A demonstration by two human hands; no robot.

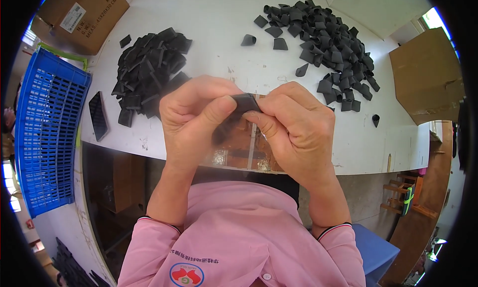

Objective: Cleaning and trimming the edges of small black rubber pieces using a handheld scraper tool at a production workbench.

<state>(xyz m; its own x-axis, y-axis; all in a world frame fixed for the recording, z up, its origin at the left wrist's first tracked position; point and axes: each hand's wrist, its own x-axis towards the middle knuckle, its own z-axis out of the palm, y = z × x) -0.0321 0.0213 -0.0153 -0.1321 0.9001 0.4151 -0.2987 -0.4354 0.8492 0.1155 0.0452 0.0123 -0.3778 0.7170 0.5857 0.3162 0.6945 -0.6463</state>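
Note:
Both hands are raised over the table's near edge, pinching one small black piece of flat, soft-looking material point(244, 104) between them. My left hand point(191, 120) grips its left end between thumb and fingers. At its right end, my right hand point(298, 128) closes thumb and forefinger on the edge. Under the piece, a dark blurred patch shows, which I cannot make out. Beyond my left hand lies a heap of flat black pieces point(149, 68). Farther right spreads a heap of similar black pieces bent into open loops point(333, 48), several lying loose beside it.
Brown taped cardboard point(259, 155) lies at the white table's point(214, 33) front edge. Along the left stand a blue plastic crate point(52, 133), a dark phone point(98, 116) and a cardboard box point(79, 18). Another box point(428, 75) sits right. A blue stool point(373, 252) is at lower right.

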